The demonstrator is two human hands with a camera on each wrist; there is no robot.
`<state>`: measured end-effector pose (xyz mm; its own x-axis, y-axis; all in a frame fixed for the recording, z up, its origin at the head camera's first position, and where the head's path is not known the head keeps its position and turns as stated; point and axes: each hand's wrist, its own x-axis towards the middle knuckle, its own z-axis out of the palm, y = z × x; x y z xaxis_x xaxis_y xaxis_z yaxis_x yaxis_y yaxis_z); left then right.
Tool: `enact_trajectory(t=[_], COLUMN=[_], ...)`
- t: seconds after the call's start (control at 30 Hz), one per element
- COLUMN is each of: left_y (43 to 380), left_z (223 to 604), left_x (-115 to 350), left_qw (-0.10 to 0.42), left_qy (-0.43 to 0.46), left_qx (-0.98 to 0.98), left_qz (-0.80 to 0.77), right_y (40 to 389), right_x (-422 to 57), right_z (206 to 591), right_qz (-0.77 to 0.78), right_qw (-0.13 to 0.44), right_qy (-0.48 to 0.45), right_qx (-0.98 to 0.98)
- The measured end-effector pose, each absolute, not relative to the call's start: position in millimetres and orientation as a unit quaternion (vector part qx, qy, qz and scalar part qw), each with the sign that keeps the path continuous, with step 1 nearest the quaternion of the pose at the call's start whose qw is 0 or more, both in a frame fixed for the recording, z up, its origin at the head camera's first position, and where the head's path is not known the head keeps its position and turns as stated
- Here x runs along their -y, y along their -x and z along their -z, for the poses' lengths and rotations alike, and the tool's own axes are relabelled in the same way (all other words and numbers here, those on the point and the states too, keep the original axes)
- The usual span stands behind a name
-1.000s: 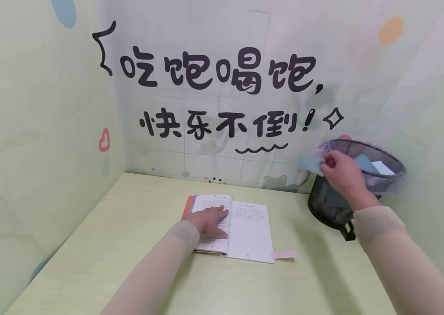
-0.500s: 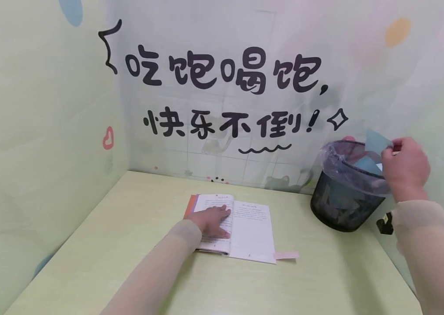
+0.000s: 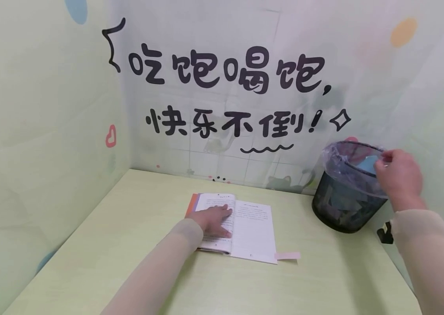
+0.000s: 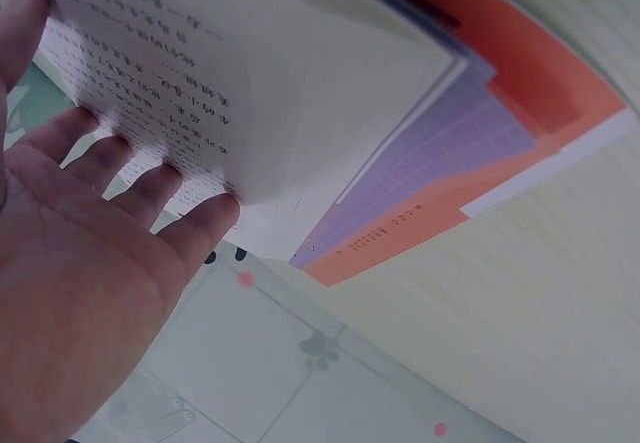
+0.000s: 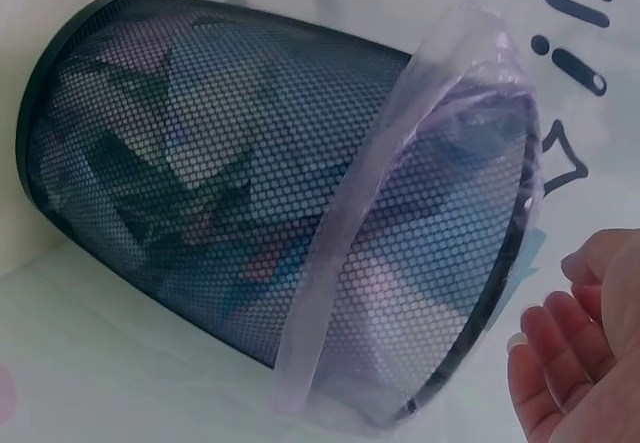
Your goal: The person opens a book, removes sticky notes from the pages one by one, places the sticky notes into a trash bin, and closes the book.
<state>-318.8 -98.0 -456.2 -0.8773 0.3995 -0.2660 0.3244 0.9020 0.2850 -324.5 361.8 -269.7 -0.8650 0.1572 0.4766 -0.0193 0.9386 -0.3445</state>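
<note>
An open book [image 3: 254, 234] lies on the table. My left hand [image 3: 213, 220] rests with spread fingers on its left page; the left wrist view shows fingertips [image 4: 205, 225] on the printed page [image 4: 270, 73]. Beside the rim of the black mesh wastebasket [image 3: 341, 205] hovers my right hand [image 3: 400, 177]. In the right wrist view its fingers [image 5: 560, 338] are loosely curled, with nothing seen between them. A blue piece of paper [image 3: 367, 163] shows inside the basket's mouth, near those fingers.
A clear purplish bag [image 3: 330, 164] lines the basket, and paper scraps show through the mesh. A pink paper strip [image 3: 288, 255] sticks out from the book's lower right corner. A small black object [image 3: 385, 233] is by the right wall. Printed walls stand around the table.
My right hand carried a blue paper rightward to the basket and let it go; the paper is now in the basket's mouth. The left hand has stayed on the book.
</note>
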Motion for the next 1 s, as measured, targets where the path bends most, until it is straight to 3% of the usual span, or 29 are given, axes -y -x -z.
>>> enact_trajectory(t=[0.43, 0.57, 0.77, 1.0], left_y=[319.0, 319.0, 320.4, 320.4], left_z=[453.1, 453.0, 455.7, 456.5], left_x=[96.5, 97.1, 96.1, 95.3], left_qw=[0.168, 0.168, 0.169, 0.168], left_qy=[-0.169, -0.175, -0.170, -0.182], left_qx=[-0.963, -0.962, -0.963, -0.962], left_qz=[-0.126, -0.123, -0.124, -0.113], right_y=[309.6, 304.4, 288.3, 267.7], right_x=[-307.8, -288.1, -259.0, -238.9], right_z=[309.3, 343.3, 400.1, 441.8], right_qz=[-0.191, -0.178, -0.162, -0.139], right_qw=[0.241, 0.193, 0.054, -0.066], right_qy=[-0.090, -0.144, -0.220, -0.213], right_qx=[0.947, 0.954, 0.960, 0.965])
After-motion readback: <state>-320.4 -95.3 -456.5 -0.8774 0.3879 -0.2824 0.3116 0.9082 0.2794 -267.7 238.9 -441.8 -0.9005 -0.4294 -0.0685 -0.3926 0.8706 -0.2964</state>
